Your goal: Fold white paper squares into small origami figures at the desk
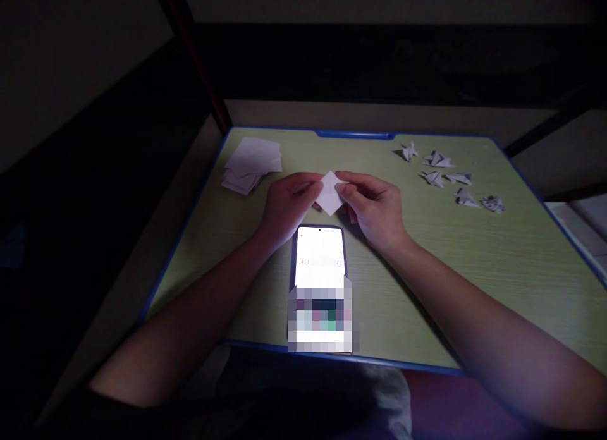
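Observation:
A small white folded paper (330, 193), diamond-shaped, is held just above the middle of a pale green table (497, 269). My left hand (287, 206) pinches its left side and my right hand (372, 207) pinches its right side, fingers closed on the paper. A lit phone (320, 256) lies flat on the table right below my hands, between my forearms.
A stack of white paper squares (251, 163) lies at the table's far left. Several folded paper figures (450, 177) are scattered at the far right. The table has a blue rim (353, 135). The surroundings are dark, with a dark post behind the table's far left corner.

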A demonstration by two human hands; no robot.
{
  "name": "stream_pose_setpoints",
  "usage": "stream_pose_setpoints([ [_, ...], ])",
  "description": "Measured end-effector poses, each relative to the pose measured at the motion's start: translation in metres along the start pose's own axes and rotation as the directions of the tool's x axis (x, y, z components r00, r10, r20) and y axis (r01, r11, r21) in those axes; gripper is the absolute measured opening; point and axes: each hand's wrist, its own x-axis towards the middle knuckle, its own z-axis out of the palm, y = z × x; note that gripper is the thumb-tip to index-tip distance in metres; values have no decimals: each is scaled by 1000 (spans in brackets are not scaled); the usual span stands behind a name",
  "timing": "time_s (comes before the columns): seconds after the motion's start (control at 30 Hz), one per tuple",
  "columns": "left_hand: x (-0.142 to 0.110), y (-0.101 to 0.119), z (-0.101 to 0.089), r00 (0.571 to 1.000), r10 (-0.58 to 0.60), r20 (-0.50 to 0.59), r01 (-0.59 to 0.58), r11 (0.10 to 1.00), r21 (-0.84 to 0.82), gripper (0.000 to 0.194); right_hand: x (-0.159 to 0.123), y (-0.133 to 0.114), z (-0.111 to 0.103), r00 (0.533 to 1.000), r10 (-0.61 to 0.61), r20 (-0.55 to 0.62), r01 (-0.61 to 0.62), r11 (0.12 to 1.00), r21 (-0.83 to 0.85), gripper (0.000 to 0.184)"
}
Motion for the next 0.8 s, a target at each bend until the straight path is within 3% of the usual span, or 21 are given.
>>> stream_pose_setpoints([
  [0.37, 3, -4, -1, 1000, 10, -22, -9, 998, 54, 11, -1, -3, 1, 1000, 3, 14, -3, 999, -33, 16],
  [0.8, 1, 13, 3, 985, -173, 5, 173, 984, 34, 17, -3, -4, 1, 998, 5, 56, -3, 999, -37, 19],
])
